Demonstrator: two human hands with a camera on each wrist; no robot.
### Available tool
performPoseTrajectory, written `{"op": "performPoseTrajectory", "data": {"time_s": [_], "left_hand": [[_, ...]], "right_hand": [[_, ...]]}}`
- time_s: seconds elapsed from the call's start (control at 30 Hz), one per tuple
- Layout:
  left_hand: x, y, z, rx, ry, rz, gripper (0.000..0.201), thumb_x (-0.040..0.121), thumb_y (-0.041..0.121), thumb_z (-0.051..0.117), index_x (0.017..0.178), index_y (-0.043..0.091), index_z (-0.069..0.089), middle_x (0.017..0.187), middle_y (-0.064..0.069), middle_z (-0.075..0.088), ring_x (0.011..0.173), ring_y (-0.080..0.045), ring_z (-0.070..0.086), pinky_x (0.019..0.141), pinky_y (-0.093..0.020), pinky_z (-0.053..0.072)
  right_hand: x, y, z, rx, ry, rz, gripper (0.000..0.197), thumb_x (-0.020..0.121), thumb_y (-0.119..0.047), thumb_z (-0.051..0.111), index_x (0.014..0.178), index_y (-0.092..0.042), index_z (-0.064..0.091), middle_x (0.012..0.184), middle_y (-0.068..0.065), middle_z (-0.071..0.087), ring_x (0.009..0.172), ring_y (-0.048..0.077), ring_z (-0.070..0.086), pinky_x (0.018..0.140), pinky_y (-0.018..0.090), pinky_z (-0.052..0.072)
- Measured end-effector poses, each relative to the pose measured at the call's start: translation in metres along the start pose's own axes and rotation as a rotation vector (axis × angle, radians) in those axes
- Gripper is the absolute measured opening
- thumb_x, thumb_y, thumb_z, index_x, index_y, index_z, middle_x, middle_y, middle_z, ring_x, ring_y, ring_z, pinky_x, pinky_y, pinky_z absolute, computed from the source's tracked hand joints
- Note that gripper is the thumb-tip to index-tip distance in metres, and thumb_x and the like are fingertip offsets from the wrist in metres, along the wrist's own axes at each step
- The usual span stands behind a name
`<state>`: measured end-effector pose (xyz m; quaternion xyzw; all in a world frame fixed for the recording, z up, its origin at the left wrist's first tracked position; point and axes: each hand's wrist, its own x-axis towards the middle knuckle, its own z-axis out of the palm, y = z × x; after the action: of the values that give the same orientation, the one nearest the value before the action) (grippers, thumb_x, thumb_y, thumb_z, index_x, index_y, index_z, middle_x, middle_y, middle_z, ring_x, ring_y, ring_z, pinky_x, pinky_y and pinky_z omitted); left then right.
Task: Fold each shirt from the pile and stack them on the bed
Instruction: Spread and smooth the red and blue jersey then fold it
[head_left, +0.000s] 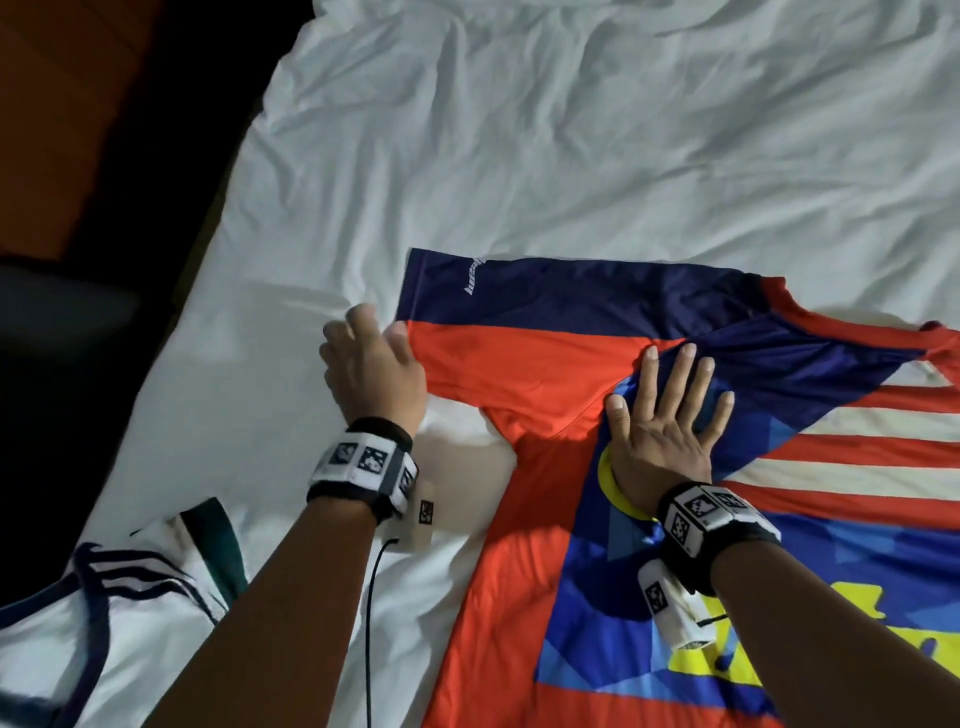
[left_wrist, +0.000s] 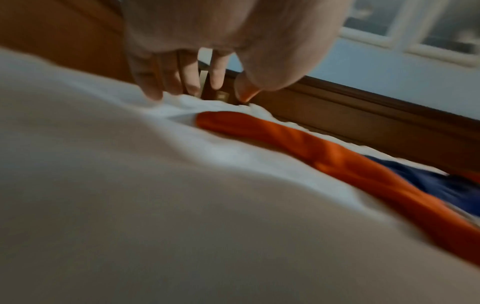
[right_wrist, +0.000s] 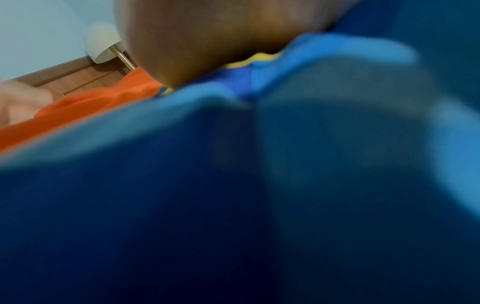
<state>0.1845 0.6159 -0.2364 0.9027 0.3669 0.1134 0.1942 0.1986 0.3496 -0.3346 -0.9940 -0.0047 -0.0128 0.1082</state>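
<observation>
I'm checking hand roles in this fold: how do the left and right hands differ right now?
The left hand sits at the end of the jersey's sleeve with fingers bent; the right hand lies flat, fingers spread, on the jersey's chest. The left partly rests on the bedsheet; the right is wholly on fabric. Both wear wrist bands.

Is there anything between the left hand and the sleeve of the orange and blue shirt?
Nothing visible. The left hand is already at the sleeve end of the orange and blue shirt, only bare white sheet around it. The right hand presses flat on the shirt's chest.
</observation>
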Motion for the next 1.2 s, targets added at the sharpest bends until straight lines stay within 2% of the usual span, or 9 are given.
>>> {"op": "performPoseTrajectory", "data": {"time_s": [0.13,0.2,0.43,0.53,0.67,0.77,0.9,1.07,1.2], "left_hand": [[-0.057,0.031,0.018,0.167,-0.282,0.818,0.063,0.103,0.043,0.041,0.160,0.020,0.031,0.166,-0.021,0.022,0.152,-0.041,0.021,0.119,-0.058,0.020],[-0.065,0.023,0.035,0.343,-0.477,1.016,0.066,0.103,0.054,0.030,0.163,0.030,0.020,0.172,-0.013,0.007,0.158,-0.033,0.009,0.122,-0.063,0.008],[-0.021,-0.004,0.015,0.463,-0.427,0.385,0.070,0.104,0.055,0.014,0.165,0.022,0.002,0.170,-0.017,-0.013,0.156,-0.036,-0.017,0.122,-0.066,-0.007],[-0.065,0.019,-0.002,0.304,-0.269,0.730,0.068,0.104,0.047,0.029,0.163,0.014,0.020,0.170,-0.022,0.002,0.157,-0.042,-0.003,0.124,-0.064,0.002],[-0.135,0.009,0.012,0.382,-0.535,1.225,0.064,0.105,0.050,0.033,0.162,0.021,0.028,0.170,-0.014,0.015,0.157,-0.034,0.014,0.123,-0.062,0.015],[-0.123,-0.026,0.020,0.492,-0.546,1.059,0.065,0.104,0.049,0.029,0.163,0.019,0.025,0.170,-0.010,0.017,0.156,-0.033,0.020,0.122,-0.062,0.018],[-0.143,-0.023,-0.001,0.296,-0.418,0.777,0.064,0.103,0.036,0.029,0.161,0.009,0.028,0.168,-0.021,0.018,0.155,-0.041,0.017,0.122,-0.065,0.019],[-0.245,-0.028,0.004,0.316,-0.496,1.002,0.072,0.100,0.052,0.043,0.163,0.022,0.025,0.170,-0.017,0.015,0.156,-0.035,0.019,0.123,-0.060,0.018],[-0.238,-0.080,0.001,0.414,-0.452,0.731,0.075,0.102,0.060,0.031,0.163,0.017,0.022,0.170,-0.014,0.014,0.157,-0.033,0.016,0.126,-0.055,0.012]], "right_hand": [[0.000,0.003,-0.001,-0.005,-0.010,-0.018,0.069,0.104,-0.060,0.006,0.163,-0.025,0.007,0.170,0.009,-0.001,0.156,0.020,-0.012,0.121,0.046,-0.021],[0.000,0.005,-0.001,-0.009,-0.034,-0.027,0.069,0.103,-0.060,0.005,0.163,-0.026,0.002,0.170,0.007,-0.008,0.156,0.020,-0.015,0.121,0.047,-0.021],[0.003,-0.001,-0.004,-0.033,-0.057,-0.020,0.067,0.105,-0.058,0.015,0.163,-0.025,0.017,0.170,0.011,0.011,0.157,0.029,0.008,0.123,0.051,-0.010],[0.006,-0.005,-0.009,-0.015,-0.112,0.016,0.068,0.103,-0.059,0.019,0.162,-0.025,0.021,0.169,0.011,0.016,0.156,0.030,0.013,0.123,0.050,-0.009],[0.011,0.001,-0.033,0.020,-0.322,-0.030,0.070,0.103,-0.060,0.016,0.161,-0.031,-0.009,0.169,0.005,-0.018,0.155,0.026,-0.019,0.120,0.051,-0.020],[0.003,0.009,-0.078,0.150,-0.421,-0.055,0.068,0.106,-0.045,0.029,0.163,-0.029,-0.004,0.170,0.003,-0.017,0.155,0.023,-0.020,0.123,0.052,-0.015],[-0.065,0.032,-0.117,0.157,-0.223,-0.073,0.066,0.101,-0.030,0.040,0.163,-0.020,0.016,0.171,0.009,-0.002,0.157,0.030,-0.009,0.125,0.051,-0.001],[-0.184,0.075,-0.109,0.066,-0.419,-0.067,0.068,0.101,-0.056,0.021,0.163,-0.033,0.004,0.170,0.002,-0.013,0.156,0.025,-0.015,0.126,0.051,-0.004],[-0.229,0.168,-0.109,-0.074,-0.503,0.132,0.086,0.089,-0.080,0.010,0.162,-0.037,-0.003,0.169,-0.001,-0.019,0.156,0.021,-0.014,0.125,0.054,-0.001]]}}
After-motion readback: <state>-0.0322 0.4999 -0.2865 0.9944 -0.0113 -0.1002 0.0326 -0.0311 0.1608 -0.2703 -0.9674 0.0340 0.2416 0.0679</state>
